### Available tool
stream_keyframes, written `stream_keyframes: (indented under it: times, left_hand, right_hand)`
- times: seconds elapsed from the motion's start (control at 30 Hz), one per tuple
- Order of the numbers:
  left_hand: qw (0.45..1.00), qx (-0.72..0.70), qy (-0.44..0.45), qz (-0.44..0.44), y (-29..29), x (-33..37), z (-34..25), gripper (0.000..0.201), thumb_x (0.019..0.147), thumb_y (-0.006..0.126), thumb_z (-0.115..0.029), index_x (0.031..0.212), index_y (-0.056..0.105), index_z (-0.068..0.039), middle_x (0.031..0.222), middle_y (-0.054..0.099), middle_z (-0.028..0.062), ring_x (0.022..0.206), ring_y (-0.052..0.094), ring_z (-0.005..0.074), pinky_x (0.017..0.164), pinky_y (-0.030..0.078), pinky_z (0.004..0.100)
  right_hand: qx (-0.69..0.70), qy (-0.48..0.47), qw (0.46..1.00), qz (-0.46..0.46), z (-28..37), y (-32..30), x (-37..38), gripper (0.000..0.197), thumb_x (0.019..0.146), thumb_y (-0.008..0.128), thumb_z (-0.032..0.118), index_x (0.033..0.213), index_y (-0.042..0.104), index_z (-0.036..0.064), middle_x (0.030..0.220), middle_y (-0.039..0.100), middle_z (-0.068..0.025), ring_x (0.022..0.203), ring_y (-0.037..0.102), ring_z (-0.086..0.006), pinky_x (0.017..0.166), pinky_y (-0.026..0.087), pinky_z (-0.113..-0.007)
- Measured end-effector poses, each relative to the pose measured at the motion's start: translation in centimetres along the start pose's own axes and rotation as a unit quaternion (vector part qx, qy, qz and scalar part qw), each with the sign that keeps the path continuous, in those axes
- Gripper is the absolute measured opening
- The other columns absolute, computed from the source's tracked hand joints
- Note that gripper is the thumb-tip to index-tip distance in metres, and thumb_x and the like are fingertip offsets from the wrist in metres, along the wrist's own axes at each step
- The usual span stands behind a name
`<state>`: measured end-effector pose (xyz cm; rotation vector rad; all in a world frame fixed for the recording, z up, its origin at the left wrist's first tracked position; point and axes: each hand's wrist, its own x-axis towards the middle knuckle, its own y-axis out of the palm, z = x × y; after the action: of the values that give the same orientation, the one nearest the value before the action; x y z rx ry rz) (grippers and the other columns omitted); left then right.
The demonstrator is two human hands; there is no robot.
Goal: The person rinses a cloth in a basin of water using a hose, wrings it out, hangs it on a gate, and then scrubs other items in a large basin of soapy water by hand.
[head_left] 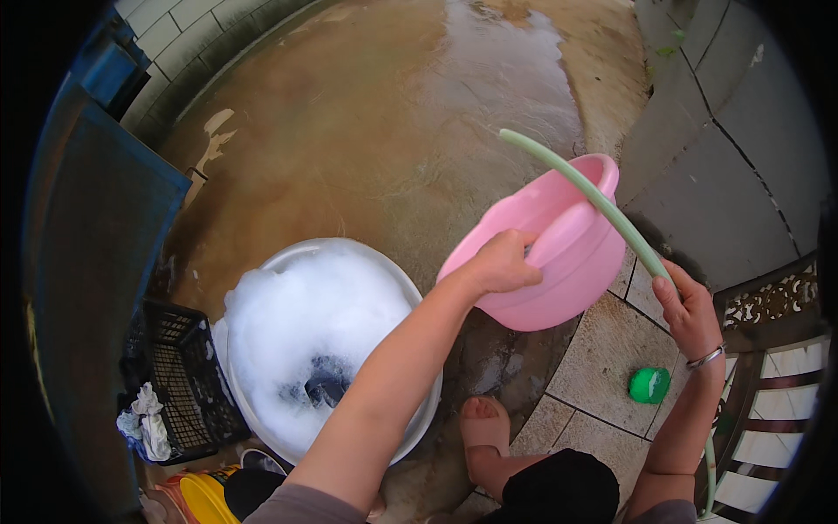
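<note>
A pink plastic basin (541,253) hangs tilted over the wet ground, its opening turned away to the upper left. My left hand (506,262) is closed on the basin's near rim, fingers hooked over the edge. A pale green hose (567,170) lies across the basin's right side, with its free end pointing up and left. My right hand (688,307) grips the hose just right of the basin; no water is seen leaving it. Under my left forearm stands a large white tub (426,410) heaped with white foam (314,306). Something dark (326,389) shows through a gap in the foam.
Left of the tub sits a black plastic crate (188,384) with a crumpled pale cloth (153,424) at its edge. A green round object (649,384) rests on the tiles. Grey panels (733,148) border the right; a blue-edged metal panel (96,227) borders the left. Muddy water covers the ground ahead.
</note>
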<state>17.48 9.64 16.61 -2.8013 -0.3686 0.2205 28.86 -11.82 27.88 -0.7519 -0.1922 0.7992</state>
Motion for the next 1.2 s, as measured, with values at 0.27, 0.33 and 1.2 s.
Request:
stream_keyframes:
  times: [0.27,0.33,1.2]
  left_hand:
    - [0.939,0.318,0.072,-0.105,13.3,-3.8,6.3,0.017,0.056,0.055,-0.007,0.073,0.051,-0.005,0.074,0.049,0.0092,0.071,0.05,0.0279,0.059,0.042,0.0386]
    - [0.936,0.329,0.079,-0.094,16.0,-5.0,8.1,0.018,0.056,0.055,-0.007,0.073,0.051,-0.005,0.075,0.049,0.0086,0.071,0.049,0.0274,0.059,0.042,0.038]
    - [0.544,-0.713,-0.293,-0.331,12.8,-3.2,20.8,0.02,0.081,0.048,-0.016,0.096,0.044,-0.004,0.079,0.054,0.0107,0.068,0.056,0.0249,0.052,0.047,0.0404]
  right_hand:
    - [-0.237,0.068,0.963,0.106,-5.5,3.8,-3.4,0.034,0.078,0.048,0.036,0.101,0.052,0.0117,0.074,0.057,-0.0159,0.071,0.055,-0.0323,0.062,0.043,-0.038]
    - [-0.281,0.086,0.948,0.123,-7.7,5.7,-4.8,0.034,0.078,0.048,0.037,0.101,0.052,0.0129,0.073,0.057,-0.0155,0.069,0.056,-0.0321,0.061,0.043,-0.038]
    - [-0.019,0.17,0.964,0.201,-11.6,0.4,-17.5,0.036,0.067,0.065,0.019,0.097,0.056,0.0018,0.073,0.059,-0.0075,0.062,0.053,-0.0106,0.058,0.042,-0.022]
